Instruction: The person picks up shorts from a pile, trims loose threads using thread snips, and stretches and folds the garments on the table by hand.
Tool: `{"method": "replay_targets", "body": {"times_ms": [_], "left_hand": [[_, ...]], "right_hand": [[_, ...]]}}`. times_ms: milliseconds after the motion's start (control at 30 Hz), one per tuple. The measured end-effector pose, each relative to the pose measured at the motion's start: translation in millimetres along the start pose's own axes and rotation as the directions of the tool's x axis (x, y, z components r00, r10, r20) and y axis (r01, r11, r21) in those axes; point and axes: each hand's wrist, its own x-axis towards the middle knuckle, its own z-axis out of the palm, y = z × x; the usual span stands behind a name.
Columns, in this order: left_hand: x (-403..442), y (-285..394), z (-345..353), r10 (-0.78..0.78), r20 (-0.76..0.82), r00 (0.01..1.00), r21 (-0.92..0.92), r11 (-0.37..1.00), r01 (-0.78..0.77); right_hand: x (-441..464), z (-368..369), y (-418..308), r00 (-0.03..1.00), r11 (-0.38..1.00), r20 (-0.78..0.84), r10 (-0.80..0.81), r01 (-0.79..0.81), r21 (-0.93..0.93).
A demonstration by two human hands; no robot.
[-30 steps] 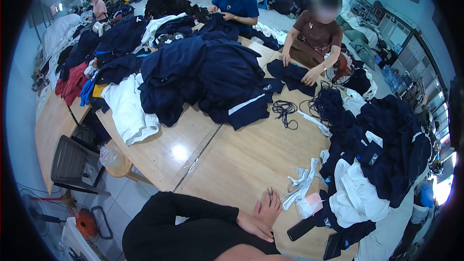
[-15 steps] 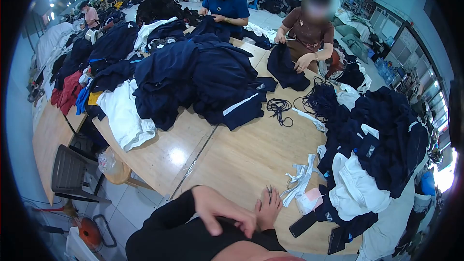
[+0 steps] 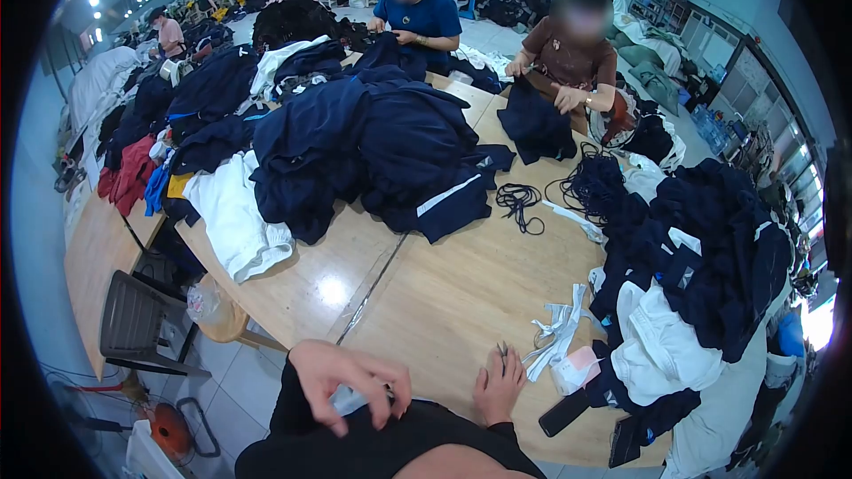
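Observation:
My left hand [image 3: 353, 383] hovers over my black clothing at the table's near edge, its fingers loosely bent and apart. A pale patch shows between thumb and fingers; I cannot tell whether it is an object or background. My right hand [image 3: 500, 387] rests on the wooden table [image 3: 461, 293], holding small metal thread snips [image 3: 503, 352] whose points stick out past the fingers. Beside it lie white fabric strips [image 3: 557, 337], a pink and white packet [image 3: 577, 369] and a dark phone [image 3: 564, 410].
A large heap of navy garments [image 3: 364, 142] covers the table's far side, with white garments [image 3: 232, 217] at its left. More navy clothes [image 3: 723, 248] pile up on the right, near dark cords [image 3: 519, 204]. Two people handle navy cloth across the table. A chair [image 3: 146, 319] stands left.
My left hand has moved left, away from my right hand, and its fingers have spread. My right hand stays on the table. The person opposite in brown has shifted a hand on the navy cloth.

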Motion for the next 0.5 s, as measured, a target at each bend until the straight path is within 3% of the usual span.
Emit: {"method": "replay_targets", "body": {"times_ms": [33,133,233,367,467,500], "left_hand": [[-4.0,-4.2,-0.5,-0.1,-0.047,0.994,0.013,0.995,0.1],[-12.2,-22.1,-3.6,-0.071,-0.073,0.995,0.166,0.983,0.082],[-5.9,-47.5,-5.8,0.149,0.069,0.986,-0.231,0.964,-0.129],[-18.9,-57.5,-3.0,-0.242,-0.004,0.97,-0.167,0.957,0.238],[-33.3,-68.6,-0.1,-0.193,-0.075,0.978,-0.063,0.98,0.188],[-31.1,-73.0,1.4,-0.141,-0.04,0.989,-0.156,0.979,0.133]], "right_hand": [[-1.1,-0.8,-0.1,1.0,1.0,0.0,0.001,-0.001,0.004],[-1.8,-2.1,-2.5,1.0,1.0,0.0,0.0,0.0,0.007],[0.9,-1.5,-0.9,1.0,1.0,-0.005,-0.012,0.012,0.01],[2.0,-1.8,-2.3,1.0,1.0,-0.005,-0.014,0.014,0.01],[1.9,-0.8,-1.2,1.0,1.0,-0.012,-0.02,0.02,0.0],[2.3,-1.7,-1.1,1.0,1.0,-0.008,-0.016,0.016,0.003]]}}
